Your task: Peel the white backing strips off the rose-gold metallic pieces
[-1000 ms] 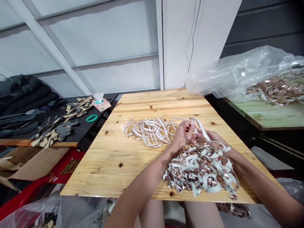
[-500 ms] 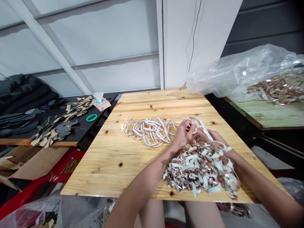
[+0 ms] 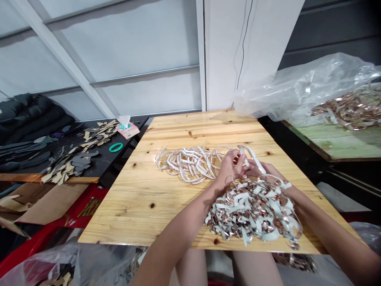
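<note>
My left hand (image 3: 230,163) is closed, its thumb and fingers pinching one end of a white strip (image 3: 252,155). Close beside it, my right hand (image 3: 256,170) is closed around the lower part of the same strip, which arches up between the two. Below my hands lies a heap of short curled strips (image 3: 253,210), white on one side and shiny copper on the other. To the left of my left hand, longer looped strips (image 3: 192,163) with white faces lie in a loose row. My right fingers are partly hidden behind the left hand and the strip.
The wooden table (image 3: 125,214) carries both piles. On the right, a clear plastic bag (image 3: 315,85) covers more copper strips on a second table. A dark table at left holds fabric scraps (image 3: 68,163), a green tape ring (image 3: 116,147) and a tissue pack (image 3: 128,130).
Both hands keep their hold on the strip in nearly the same place. The strip's arch sits slightly lower, and the whole view has shifted a little.
</note>
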### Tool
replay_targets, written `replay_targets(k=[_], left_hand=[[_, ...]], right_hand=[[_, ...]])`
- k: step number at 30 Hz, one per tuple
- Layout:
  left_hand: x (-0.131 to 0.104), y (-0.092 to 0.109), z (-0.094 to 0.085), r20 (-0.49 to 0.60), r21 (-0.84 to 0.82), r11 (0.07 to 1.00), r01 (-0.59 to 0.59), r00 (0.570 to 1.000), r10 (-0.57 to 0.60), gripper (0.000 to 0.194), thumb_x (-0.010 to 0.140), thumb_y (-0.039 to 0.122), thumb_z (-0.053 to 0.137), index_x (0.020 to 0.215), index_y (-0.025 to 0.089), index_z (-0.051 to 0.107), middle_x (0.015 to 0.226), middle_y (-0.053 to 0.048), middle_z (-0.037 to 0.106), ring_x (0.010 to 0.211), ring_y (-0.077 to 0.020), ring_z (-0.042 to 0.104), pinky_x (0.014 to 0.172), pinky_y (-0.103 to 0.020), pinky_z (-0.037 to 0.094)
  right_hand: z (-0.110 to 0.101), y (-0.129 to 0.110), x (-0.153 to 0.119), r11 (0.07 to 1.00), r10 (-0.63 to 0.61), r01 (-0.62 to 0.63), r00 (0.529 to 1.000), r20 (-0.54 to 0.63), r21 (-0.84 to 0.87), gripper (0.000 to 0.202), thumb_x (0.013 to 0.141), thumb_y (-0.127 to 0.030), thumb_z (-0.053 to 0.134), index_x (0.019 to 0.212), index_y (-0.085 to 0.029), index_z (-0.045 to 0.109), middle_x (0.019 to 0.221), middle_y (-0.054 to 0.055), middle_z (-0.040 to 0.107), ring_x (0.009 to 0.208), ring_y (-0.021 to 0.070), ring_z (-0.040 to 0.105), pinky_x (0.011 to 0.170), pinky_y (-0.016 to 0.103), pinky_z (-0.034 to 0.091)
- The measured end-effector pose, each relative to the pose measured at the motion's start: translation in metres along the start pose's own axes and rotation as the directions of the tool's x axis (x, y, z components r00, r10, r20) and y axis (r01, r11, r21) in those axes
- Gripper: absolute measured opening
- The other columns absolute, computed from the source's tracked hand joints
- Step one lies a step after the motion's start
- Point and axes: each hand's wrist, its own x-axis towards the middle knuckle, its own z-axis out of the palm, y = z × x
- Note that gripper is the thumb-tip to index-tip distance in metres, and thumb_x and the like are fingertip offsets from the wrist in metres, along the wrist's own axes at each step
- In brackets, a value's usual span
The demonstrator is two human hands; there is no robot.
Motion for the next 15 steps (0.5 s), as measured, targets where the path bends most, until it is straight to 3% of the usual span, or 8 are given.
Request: replay_targets(k=[3,7,15], left_hand=[[0.0007,-0.0020,0.0012,-0.047,-0.025,0.999,-0.041,0.998,0.040,0.026,0.101,0.036,0.050,0.082,0.019,0.053,0.091,-0.004,0.055,0.084,-0.0168,0.055,0.076,-0.029,0.048],[0.0017,-0.0054,0.0022,-0.114,-0.047,0.994,-0.099,0.989,0.093,0.025,0.100,0.035,0.053,0.081,0.018,0.054,0.094,-0.005,0.054,0.089,-0.0171,0.055,0.078,-0.029,0.048],[0.0022,-0.0034,-0.0004,-0.064,-0.012,0.999,-0.052,0.997,0.052,0.030,0.102,0.039,0.048,0.079,0.019,0.050,0.088,-0.004,0.054,0.082,-0.0169,0.052,0.075,-0.031,0.044]], right_hand=[[-0.0013,-0.0004,0.0034,0.999,-0.039,0.039,0.999,0.034,-0.005,0.040,0.077,-0.048,0.080,0.103,-0.017,0.076,0.098,0.012,0.077,0.091,0.0314,0.072,0.082,0.035,0.058],[0.0007,-0.0017,0.0058,0.995,-0.098,0.098,0.995,-0.008,0.018,0.040,0.079,-0.050,0.079,0.101,-0.017,0.076,0.097,0.011,0.077,0.089,0.0298,0.072,0.084,0.035,0.059],[0.0051,0.0009,0.0068,0.999,0.001,0.003,0.997,-0.083,0.047,0.042,0.082,-0.060,0.074,0.088,-0.019,0.068,0.090,0.012,0.076,0.077,0.0248,0.071,0.075,0.034,0.058]])
